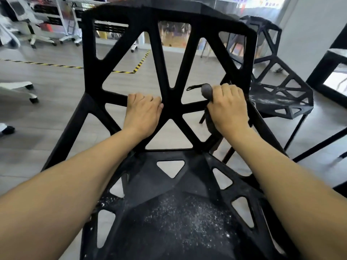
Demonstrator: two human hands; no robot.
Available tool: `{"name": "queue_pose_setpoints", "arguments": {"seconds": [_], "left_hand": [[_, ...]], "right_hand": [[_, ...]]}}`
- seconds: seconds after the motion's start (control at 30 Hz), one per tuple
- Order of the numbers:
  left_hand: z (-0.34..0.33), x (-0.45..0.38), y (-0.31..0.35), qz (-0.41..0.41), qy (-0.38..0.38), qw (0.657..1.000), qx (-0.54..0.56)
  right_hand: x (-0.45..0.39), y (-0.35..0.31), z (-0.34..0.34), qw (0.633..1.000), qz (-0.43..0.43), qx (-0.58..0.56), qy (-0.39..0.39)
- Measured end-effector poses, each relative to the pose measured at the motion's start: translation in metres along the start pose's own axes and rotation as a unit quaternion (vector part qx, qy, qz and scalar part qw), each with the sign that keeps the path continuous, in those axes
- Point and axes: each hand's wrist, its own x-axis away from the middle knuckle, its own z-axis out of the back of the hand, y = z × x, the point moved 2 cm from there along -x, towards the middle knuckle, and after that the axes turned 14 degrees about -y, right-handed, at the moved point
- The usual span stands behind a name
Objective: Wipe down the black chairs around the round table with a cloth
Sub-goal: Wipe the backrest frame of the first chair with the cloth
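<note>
A black chair (169, 59) with a lattice back of triangular holes fills the middle of the view, its seat speckled with white dust. My left hand (143, 111) grips a horizontal bar low on the chair's back. My right hand (228, 106) holds a grey cloth (207, 91) bunched against the back's lower right bar, part of the cloth hanging below the hand. A second black chair (277, 98) of the same kind stands to the right, also dusty on its seat.
White wheeled chairs (28, 30) and shelving stand at the far left. Yellow-black tape (139, 63) marks the grey floor behind the chair. A black table frame (336, 53) sits at the right edge next to a white wall.
</note>
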Motion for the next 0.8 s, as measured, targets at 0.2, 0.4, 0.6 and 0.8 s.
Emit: {"name": "queue_pose_setpoints", "arguments": {"seconds": [0.2, 0.4, 0.6, 0.8], "left_hand": [[-0.001, -0.003, -0.001, 0.002, -0.015, 1.000, -0.006], [0.000, -0.003, -0.004, -0.008, -0.020, 1.000, -0.009], [-0.002, -0.006, -0.002, -0.012, -0.016, 1.000, -0.009], [0.000, -0.005, -0.001, -0.012, -0.015, 1.000, -0.018]], "right_hand": [[-0.013, -0.065, -0.019, 0.991, 0.027, -0.091, -0.099], [-0.025, -0.009, -0.008, 0.977, 0.129, -0.069, -0.157], [-0.005, 0.002, -0.017, 0.994, -0.024, -0.075, -0.074], [-0.014, -0.071, -0.025, 0.991, -0.042, -0.097, -0.083]]}}
